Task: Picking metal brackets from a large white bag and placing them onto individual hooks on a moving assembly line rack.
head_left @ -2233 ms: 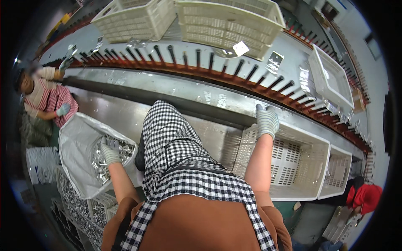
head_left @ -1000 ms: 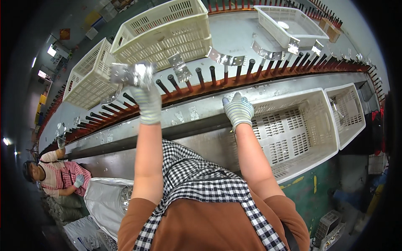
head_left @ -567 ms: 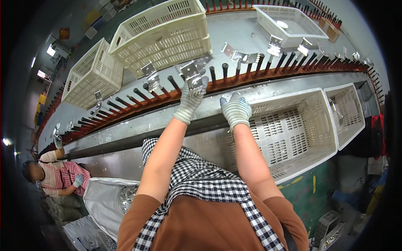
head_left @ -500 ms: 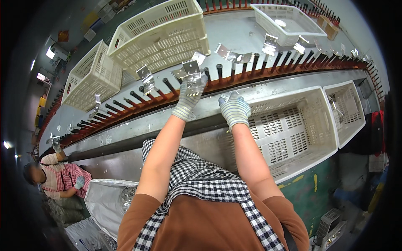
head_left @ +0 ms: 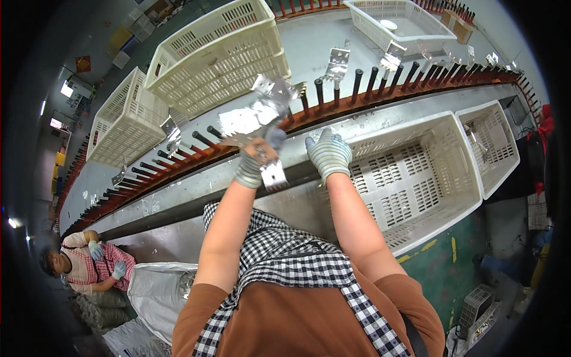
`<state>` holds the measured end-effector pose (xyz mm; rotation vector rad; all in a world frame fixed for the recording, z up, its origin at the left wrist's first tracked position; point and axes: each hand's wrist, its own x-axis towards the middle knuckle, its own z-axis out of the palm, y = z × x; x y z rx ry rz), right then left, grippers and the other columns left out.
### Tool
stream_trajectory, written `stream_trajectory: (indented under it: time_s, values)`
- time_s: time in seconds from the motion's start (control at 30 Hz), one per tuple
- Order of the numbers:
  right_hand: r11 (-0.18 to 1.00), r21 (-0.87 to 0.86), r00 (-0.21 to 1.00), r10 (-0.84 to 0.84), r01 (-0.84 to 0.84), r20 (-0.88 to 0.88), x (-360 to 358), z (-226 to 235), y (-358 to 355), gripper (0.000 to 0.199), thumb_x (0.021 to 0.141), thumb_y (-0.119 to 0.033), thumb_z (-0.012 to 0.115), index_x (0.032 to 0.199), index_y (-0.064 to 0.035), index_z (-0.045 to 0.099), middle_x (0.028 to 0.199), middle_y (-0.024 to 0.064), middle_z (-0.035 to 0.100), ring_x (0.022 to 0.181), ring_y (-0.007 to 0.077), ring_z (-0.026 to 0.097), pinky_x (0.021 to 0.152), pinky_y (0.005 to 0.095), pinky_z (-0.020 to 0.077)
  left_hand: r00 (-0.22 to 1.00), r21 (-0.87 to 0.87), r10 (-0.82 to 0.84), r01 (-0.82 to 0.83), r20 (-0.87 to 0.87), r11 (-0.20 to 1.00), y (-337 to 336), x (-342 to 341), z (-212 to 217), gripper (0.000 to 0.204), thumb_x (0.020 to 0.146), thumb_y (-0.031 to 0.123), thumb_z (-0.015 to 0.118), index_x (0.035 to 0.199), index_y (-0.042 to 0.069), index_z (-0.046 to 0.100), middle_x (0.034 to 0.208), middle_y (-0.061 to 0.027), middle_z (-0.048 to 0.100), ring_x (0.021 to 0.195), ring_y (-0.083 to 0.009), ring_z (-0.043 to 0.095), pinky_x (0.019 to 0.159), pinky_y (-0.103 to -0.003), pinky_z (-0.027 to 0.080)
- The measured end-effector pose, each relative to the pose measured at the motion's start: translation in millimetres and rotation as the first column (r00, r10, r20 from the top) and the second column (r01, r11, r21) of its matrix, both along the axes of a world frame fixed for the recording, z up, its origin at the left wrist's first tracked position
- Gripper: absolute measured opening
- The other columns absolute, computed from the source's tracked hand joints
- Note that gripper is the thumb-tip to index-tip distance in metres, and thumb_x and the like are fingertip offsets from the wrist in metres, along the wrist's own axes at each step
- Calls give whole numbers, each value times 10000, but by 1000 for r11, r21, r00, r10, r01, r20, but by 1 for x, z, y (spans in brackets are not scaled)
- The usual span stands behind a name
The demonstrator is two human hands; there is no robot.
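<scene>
My left hand, in a striped knit glove, is closed on a shiny bent metal bracket just in front of the row of pegs. Other bright metal pieces crowd above and against its fingers, blurred, so I cannot tell which of them it holds. In a matching glove, my right hand rests on the metal ledge beside the large white crate; its thumb stands apart from the loosely bent fingers, and nothing shows in it. Black-tipped red pegs line the machine, some bearing a metal bracket.
A large white perforated crate and a smaller crate stand right. Stacked cream crates stand beyond the pegs, and a shallow white crate at far right. A white sack lies lower left, near a co-worker in a red-checked apron.
My left hand has drawn back toward me with a bracket from the pegs. The pegs and their brackets have shifted left. My right hand has barely moved; the co-worker's arm has come down.
</scene>
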<state>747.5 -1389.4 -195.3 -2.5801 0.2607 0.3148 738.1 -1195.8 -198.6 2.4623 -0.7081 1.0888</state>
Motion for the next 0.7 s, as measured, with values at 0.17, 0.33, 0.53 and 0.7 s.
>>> stream_trajectory:
  time_s: [0.17,0.33,0.53,0.7]
  values:
    - [968,-29,959,244,-250,-147,6,12,-5,521,799,-384,559,1188,-37,551,1144,234,576,1042,364,586,870,449,480,557,-628,-642,255,-526,735,-24,7,-46,473,743,313,679,1100,25,562,960,-81,643,914,-250,599,880,-398,459]
    - [998,60,999,17,-15,-32,8,-4,-3,435,782,-302,569,1127,-38,587,1095,243,598,1013,358,600,846,447,490,654,211,45,177,-755,961,-71,30,14,486,768,398,685,1058,36,539,946,-33,616,805,-193,588,810,-350,482]
    - [999,-6,998,49,-49,-33,1,4,-1,389,827,-289,523,1102,-22,590,1090,221,610,998,333,612,829,427,498,924,380,101,50,-368,924,-61,62,20,506,822,490,549,1059,44,582,965,-147,637,847,-279,601,729,-402,490]
    - [1000,0,999,25,-25,-39,-3,18,-1,502,814,-418,564,1119,-21,584,1099,209,609,1007,322,608,846,434,492,770,408,283,-33,-571,912,-43,82,10,453,766,423,618,1021,50,637,793,-147,655,735,-294,619,733,-423,478]
